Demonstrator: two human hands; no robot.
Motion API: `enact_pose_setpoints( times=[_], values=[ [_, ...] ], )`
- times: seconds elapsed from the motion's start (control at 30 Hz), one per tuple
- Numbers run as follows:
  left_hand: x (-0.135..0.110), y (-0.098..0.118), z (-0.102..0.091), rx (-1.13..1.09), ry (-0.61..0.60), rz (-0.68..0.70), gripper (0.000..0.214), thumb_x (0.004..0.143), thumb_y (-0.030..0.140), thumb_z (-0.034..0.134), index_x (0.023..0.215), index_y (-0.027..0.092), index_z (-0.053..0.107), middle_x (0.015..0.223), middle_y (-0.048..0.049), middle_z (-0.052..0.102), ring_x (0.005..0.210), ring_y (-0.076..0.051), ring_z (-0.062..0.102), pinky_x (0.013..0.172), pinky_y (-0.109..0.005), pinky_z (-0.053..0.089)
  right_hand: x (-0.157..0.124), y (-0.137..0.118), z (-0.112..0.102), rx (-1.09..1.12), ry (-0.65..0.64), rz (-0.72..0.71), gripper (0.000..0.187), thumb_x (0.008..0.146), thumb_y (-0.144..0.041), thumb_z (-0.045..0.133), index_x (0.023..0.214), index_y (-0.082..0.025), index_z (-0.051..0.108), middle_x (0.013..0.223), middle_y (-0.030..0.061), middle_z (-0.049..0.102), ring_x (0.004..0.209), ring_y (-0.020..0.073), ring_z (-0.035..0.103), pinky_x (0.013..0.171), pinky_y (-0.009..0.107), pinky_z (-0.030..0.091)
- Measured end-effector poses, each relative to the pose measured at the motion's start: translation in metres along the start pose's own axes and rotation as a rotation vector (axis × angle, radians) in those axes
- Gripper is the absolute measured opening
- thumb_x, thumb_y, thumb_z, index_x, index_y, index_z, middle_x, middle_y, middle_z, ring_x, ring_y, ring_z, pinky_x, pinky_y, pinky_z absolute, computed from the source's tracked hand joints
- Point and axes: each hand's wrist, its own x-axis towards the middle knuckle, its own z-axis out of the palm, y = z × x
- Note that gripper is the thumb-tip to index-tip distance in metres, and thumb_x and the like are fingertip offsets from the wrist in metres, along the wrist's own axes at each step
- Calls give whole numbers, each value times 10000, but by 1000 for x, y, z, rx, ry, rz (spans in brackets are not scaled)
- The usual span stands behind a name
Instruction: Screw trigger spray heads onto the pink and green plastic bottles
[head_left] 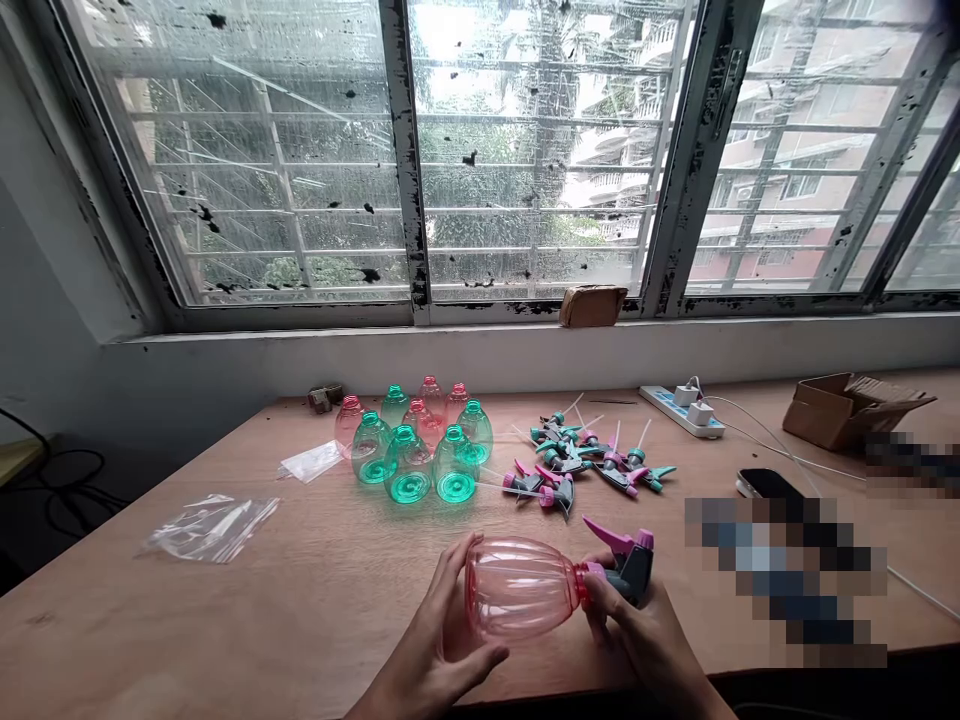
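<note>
A clear pink spray bottle (521, 590) lies on its side in the air above the table's front edge, its base to the left. My left hand (442, 635) is curled around the base end, thumb below. At the neck, my right hand (637, 625) grips the pink collar of a trigger sprayer (626, 565), which sits on the bottle's mouth. The sprayer has a pink trigger and a dark grey body. Whether its collar is fully tightened I cannot tell. Beyond my hands stand several headless bottles, green (409, 468) and pink (349, 422). To their right lies a pile of loose trigger sprayers (566, 455).
Left on the wooden table (300, 620) lie a clear plastic bag (216, 527) and a white packet (311, 461). A power strip (682, 412) with plugs and cables, an open cardboard box (844, 415) and a phone (776, 487) are on the right. A window runs behind.
</note>
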Motion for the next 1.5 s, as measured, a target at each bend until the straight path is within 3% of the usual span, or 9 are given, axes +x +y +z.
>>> enact_pose_setpoints(
  times=[0.1,0.27,0.43,0.57,0.77,0.9,1.1,1.27,1.5],
  values=[
    [0,0,-1,69,-5,6,900,831,351,776,1563,305,255,1659,-70,257,1538,-331,157,1266,-498,72,0,0,0,-3,-19,-9,348,780,-451,811,836,-146,653,548,-13,645,360,97,500,351,200,380],
    [-1,6,1,-141,7,-91,869,868,510,703,1569,307,231,1622,-95,353,1491,-353,301,1235,-509,227,-1,-1,0,-7,-24,-3,341,782,-449,809,840,-151,655,562,-12,646,366,101,507,355,200,382],
    [-2,10,4,-229,-25,-99,863,869,432,736,1559,342,226,1649,-81,289,1486,-331,323,1217,-493,288,-2,-4,2,-39,-6,-13,369,761,-490,810,832,-164,652,489,-40,591,352,119,484,356,225,381],
    [-2,10,4,-89,10,-58,819,871,395,740,1545,344,278,1658,-54,262,1517,-312,245,1260,-473,155,-2,-4,1,-46,-29,-9,358,777,-494,795,829,-172,646,495,-43,593,358,119,497,360,220,384],
    [-4,6,2,-162,-20,-108,934,839,481,755,1571,345,190,1572,-114,407,1385,-343,463,1194,-504,316,0,-2,-1,-21,-28,7,377,757,-493,810,835,-170,633,519,-35,602,358,123,513,340,215,363],
    [-2,0,2,-163,5,-88,883,863,436,742,1561,379,204,1611,-100,350,1417,-347,423,1194,-511,318,-1,-2,0,-33,-24,-6,372,768,-489,804,841,-163,639,500,-43,590,353,118,501,343,213,365],
    [0,-9,0,21,-21,32,924,851,388,755,1572,372,177,1682,-49,169,1528,-359,175,1243,-510,196,-2,-3,1,-26,-50,5,358,784,-484,794,843,-166,641,501,-48,593,354,108,503,358,207,381],
    [-3,-5,-1,-47,-27,-107,992,846,495,733,1589,337,95,1574,-120,396,1302,-347,529,1162,-525,348,-1,-2,-1,-23,-35,5,366,776,-486,797,842,-165,634,515,-30,618,354,118,508,351,217,371],
    [1,3,2,-66,0,-49,876,844,423,760,1560,332,263,1636,-84,311,1434,-337,399,1202,-456,318,0,-1,-3,-10,-73,-1,339,800,-454,793,855,-159,636,529,-32,630,361,109,526,361,203,371]
  ],
)
